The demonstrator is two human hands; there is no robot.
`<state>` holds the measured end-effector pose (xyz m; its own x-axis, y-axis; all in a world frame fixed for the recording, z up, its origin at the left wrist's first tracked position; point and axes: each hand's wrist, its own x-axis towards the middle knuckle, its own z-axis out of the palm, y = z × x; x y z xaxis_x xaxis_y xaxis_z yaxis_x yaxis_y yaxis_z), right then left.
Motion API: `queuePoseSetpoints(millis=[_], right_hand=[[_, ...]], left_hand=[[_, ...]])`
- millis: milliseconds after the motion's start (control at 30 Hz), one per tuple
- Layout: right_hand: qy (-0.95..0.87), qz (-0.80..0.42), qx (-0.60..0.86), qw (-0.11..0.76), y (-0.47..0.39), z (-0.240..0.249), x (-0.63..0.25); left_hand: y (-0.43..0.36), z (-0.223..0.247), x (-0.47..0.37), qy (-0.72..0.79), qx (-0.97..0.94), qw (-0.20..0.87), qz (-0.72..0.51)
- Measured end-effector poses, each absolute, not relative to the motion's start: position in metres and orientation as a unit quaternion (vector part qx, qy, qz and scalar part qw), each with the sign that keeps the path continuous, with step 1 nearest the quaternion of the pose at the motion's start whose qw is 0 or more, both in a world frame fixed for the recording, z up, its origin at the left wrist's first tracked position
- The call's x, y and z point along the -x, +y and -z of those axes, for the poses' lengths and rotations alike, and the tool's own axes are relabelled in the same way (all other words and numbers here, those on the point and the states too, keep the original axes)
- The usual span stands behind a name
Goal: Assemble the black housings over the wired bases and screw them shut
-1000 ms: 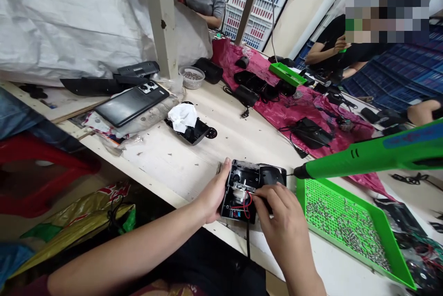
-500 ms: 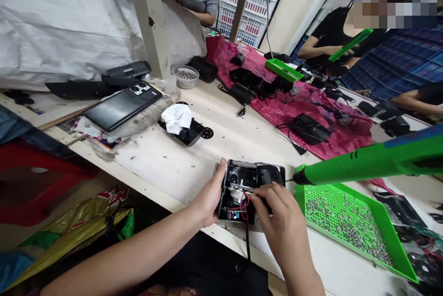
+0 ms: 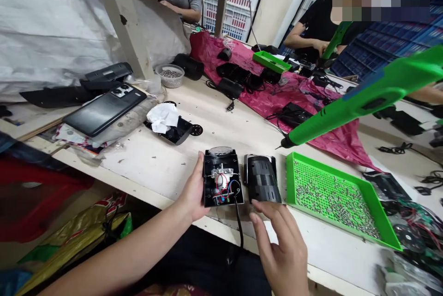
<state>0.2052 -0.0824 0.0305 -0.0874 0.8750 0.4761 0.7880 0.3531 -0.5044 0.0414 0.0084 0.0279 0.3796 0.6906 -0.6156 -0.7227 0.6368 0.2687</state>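
Observation:
My left hand (image 3: pixel 194 192) grips the left side of an open black plastic housing (image 3: pixel 207 185) at the bench's front edge. Inside it show a white motor-like part (image 3: pixel 221 181), red and blue wires and a clear bracket. A black cord (image 3: pixel 239 227) hangs from its lower end. Just to the right lies a black slotted cover (image 3: pixel 263 178), curved side up. My right hand (image 3: pixel 278 231) is at the cover's lower end, fingers apart and nothing held. Whether a fingertip touches the cover I cannot tell.
A green electric screwdriver (image 3: pixel 353 102) hangs above a green tray (image 3: pixel 391 236) of screws. Left are a phone (image 3: pixel 104 109), a black shell (image 3: pixel 182 131) with white tissue (image 3: pixel 162 118), and a screw tub (image 3: pixel 170 77). Pink plastic (image 3: pixel 249 97) carries black parts. Two people work opposite.
My right hand has left the wires inside the housing and drawn back, its fingers opening. The housing has turned more upright and parted from the cover. The screwdriver has swung to a steeper tilt.

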Motion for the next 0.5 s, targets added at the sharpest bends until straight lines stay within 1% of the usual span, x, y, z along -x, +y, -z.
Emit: queuePoseSetpoints(millis=[200, 500], right_hand=[[-0.747, -0.019, 0.55, 0.373, -0.08, -0.038, -0.2], [-0.768, -0.047, 0.543, 0.338, -0.078, -0.038, -0.181]], left_hand=[[0.008, -0.031, -0.041, 0.361, 0.02, 0.829, -0.426], [0.008, -0.029, -0.041, 0.354, 0.014, 0.831, -0.428]])
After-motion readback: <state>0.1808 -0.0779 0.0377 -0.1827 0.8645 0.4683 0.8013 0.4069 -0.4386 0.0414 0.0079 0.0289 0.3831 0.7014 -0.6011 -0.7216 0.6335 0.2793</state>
